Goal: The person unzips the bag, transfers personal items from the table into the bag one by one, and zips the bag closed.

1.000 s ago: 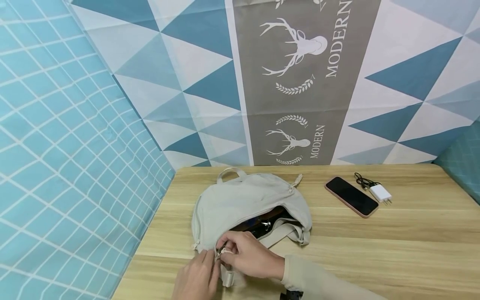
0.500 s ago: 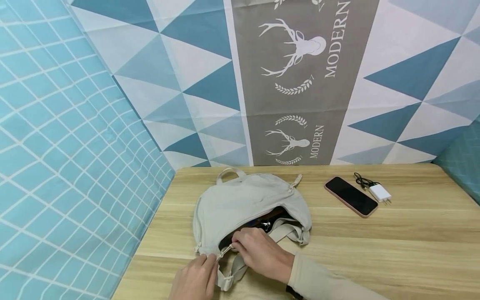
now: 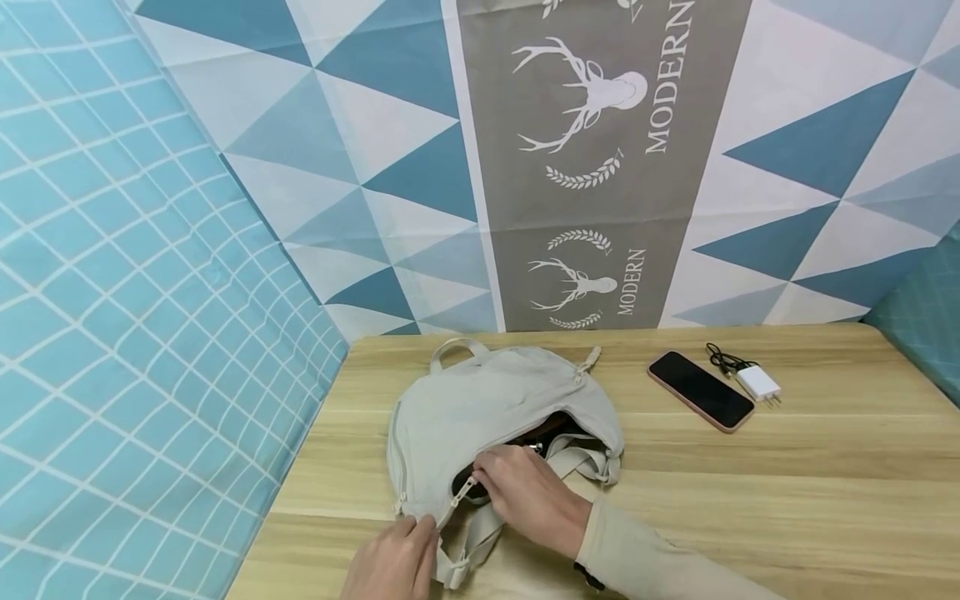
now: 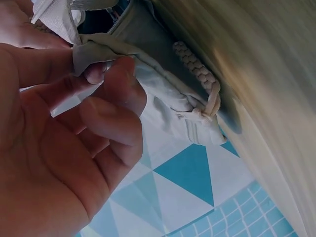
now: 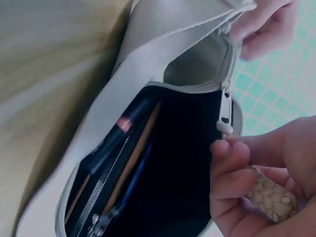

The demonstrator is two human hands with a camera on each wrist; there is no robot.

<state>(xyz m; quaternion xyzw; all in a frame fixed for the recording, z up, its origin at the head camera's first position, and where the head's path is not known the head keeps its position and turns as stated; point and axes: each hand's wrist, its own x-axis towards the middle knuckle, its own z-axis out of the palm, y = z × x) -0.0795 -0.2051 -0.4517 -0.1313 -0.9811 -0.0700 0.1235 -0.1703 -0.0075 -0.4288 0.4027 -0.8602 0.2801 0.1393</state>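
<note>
- Head view: the pale bag lies on the bench in front of you, its zipped mouth gaping; your left hand pinches the near left corner, and your right hand meets the zip slider at the mouth's edge. A phone and a white charger lie to the right, well apart from both hands.
- Left wrist view: your left fingers are clamped on a fold of the bag's fabric; a braided cord hangs beyond them, untouched.
- Right wrist view: your right fingers are curled round the braided pull, just below the slider; slender items lie inside the bag.
</note>
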